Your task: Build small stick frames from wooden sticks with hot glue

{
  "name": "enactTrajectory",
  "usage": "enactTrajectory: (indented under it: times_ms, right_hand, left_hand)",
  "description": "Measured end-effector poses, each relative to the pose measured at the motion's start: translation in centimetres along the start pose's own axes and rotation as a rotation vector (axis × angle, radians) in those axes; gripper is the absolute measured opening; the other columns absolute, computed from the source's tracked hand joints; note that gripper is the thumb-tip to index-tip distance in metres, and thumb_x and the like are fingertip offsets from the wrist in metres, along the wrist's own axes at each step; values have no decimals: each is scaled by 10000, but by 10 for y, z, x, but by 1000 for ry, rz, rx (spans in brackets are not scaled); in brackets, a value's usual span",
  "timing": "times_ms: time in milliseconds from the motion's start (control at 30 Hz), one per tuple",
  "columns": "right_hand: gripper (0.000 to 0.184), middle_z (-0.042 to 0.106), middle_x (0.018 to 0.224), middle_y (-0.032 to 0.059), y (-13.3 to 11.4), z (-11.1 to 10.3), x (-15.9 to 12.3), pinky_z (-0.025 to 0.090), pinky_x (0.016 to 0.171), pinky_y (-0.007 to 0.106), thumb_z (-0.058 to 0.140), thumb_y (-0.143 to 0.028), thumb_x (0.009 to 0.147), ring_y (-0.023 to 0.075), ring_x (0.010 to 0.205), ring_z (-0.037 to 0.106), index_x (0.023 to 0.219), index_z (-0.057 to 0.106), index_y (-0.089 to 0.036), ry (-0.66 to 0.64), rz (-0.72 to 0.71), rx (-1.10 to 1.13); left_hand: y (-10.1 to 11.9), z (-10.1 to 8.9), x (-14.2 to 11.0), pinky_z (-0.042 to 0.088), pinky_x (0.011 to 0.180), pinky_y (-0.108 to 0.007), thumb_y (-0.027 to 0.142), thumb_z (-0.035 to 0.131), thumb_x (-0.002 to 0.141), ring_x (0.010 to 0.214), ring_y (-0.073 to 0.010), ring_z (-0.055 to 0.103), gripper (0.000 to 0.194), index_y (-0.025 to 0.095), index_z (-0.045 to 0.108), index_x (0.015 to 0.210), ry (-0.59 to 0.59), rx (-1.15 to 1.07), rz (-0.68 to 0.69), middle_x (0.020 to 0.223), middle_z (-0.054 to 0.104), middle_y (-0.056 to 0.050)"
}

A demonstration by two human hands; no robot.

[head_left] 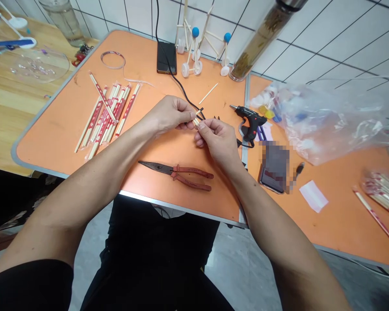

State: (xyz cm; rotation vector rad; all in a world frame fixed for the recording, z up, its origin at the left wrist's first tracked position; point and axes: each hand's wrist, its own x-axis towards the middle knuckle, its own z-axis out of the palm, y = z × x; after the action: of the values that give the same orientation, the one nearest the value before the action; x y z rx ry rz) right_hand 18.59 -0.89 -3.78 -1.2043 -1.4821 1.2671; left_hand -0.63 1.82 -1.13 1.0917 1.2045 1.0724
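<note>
Over the middle of the orange table (pixel 168 147), my left hand (pixel 175 113) and my right hand (pixel 216 137) meet fingertip to fingertip. Both pinch short pale wooden sticks (pixel 196 120), which are mostly covered by the fingers; I cannot tell how they are joined. A single loose stick (pixel 208 93) lies just beyond. Below the hands rest long-nose pliers (pixel 175 172) with red handles. To the right of my right hand a black glue gun (pixel 248 119) stands with its nozzle pointing left.
Wrapped chopsticks (pixel 108 114) lie at left, near a phone (pixel 166 58) and a black cable (pixel 179 84). Stick models with blue balls (pixel 195 32) stand by the wall, beside a tall glass tube (pixel 262 41). A plastic bag (pixel 330 116) and another phone (pixel 274 166) lie right.
</note>
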Motion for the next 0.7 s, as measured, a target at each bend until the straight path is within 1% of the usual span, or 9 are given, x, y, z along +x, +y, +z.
enactTrajectory:
  times_ms: [133,233,367,500,600,700]
  right_hand:
    - [568,724,716,5,3,2,1,565,580,252,885,-770,836,121,594,632,874,725,-226,5,-22,9]
    - [576,714,696,1,6,3,2,550,566,247,910,-765,807,114,578,619,852,730,-219,16,-36,41]
    - [516,708,690,-1,7,4,1,546,568,244,903,-697,857,110,575,616,836,715,-217,16,-32,33]
    - [433,712,700,4,6,5,1,556,587,249,866,-610,929,117,590,626,835,702,-221,22,-16,-7]
    - [437,712,692,3,5,6,0,552,580,250,861,-619,925,119,583,625,831,698,-224,29,-21,-14]
    - [466,716,683,1,5,6,0,539,563,249,873,-650,891,120,568,625,828,694,-224,30,-22,-3]
  left_hand:
    - [-4,-2,2,615,744,-325,130,898,820,732,-203,773,153,130,771,735,-47,61,44,695,754,-64]
    - [-6,-2,2,612,728,-316,161,898,813,724,-200,769,153,133,771,733,-69,87,58,693,758,-64]
    - [-6,-1,2,597,705,-297,138,879,812,689,-184,755,166,130,757,700,-86,74,37,682,753,-60]
    - [-5,2,0,600,719,-302,100,867,817,663,-174,745,184,129,746,680,-66,34,6,658,734,-51]
    - [-4,2,-1,608,752,-322,81,875,809,649,-171,739,196,128,741,674,-53,13,-13,656,732,-54]
    - [-4,1,-2,602,746,-321,92,869,812,622,-158,714,206,131,736,660,-74,31,2,665,751,-64]
